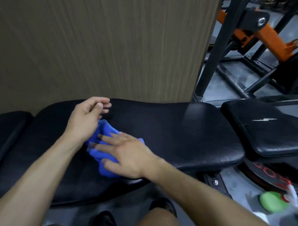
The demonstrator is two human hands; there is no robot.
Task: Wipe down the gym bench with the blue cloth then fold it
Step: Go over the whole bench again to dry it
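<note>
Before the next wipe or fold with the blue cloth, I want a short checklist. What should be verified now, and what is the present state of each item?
1. Blue cloth lies on the bench pad: ok.
2. Right hand presses flat on the cloth: ok.
3. Left hand holds a cloth edge: not ok, fingers loose, apart from it.
4. Cloth spread flat for folding: not ok, it is bunched.
5. Whole pad already wiped: cannot tell.
6. Green spray bottle away from the pad, on the floor: ok.

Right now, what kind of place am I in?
Most likely a gym: a padded black bench in front of you, an orange-and-black weight machine behind it, and a weight plate on the floor.
</note>
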